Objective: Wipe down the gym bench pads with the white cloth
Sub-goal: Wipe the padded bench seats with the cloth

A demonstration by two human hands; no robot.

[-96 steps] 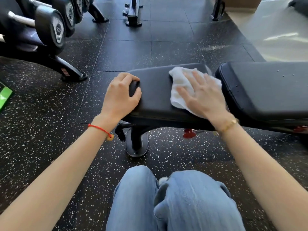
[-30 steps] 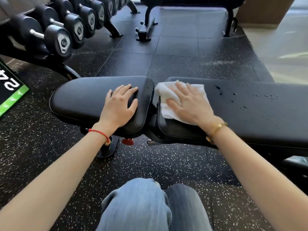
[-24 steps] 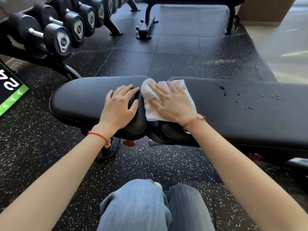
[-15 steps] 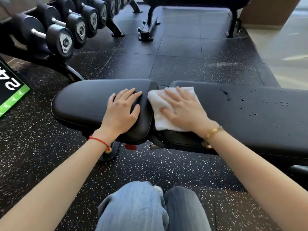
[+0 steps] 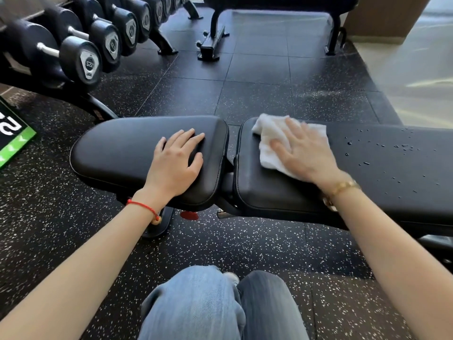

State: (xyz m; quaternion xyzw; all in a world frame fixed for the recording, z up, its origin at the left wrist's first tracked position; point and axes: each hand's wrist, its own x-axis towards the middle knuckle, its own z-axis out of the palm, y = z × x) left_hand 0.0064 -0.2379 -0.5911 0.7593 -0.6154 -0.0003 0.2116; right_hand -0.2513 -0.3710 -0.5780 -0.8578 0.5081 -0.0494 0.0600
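A black gym bench lies across the view in two pads. The shorter seat pad (image 5: 122, 153) is on the left and the long back pad (image 5: 382, 173) on the right, with a narrow gap between them. My left hand (image 5: 176, 165) rests flat on the seat pad near its right end, fingers spread, holding nothing. My right hand (image 5: 304, 153) presses the crumpled white cloth (image 5: 267, 141) flat against the left end of the back pad. Small water droplets (image 5: 382, 148) speckle the back pad to the right of the cloth.
A rack of black dumbbells (image 5: 93, 50) runs along the upper left. Another bench frame (image 5: 213, 38) stands on the floor beyond. A green and black sign (image 5: 12, 136) is at the left edge. My knees in blue jeans (image 5: 215, 305) are below the bench.
My right hand has slid the cloth rightward from the gap between the pads onto the back pad's left end. My left hand has stayed on the seat pad.
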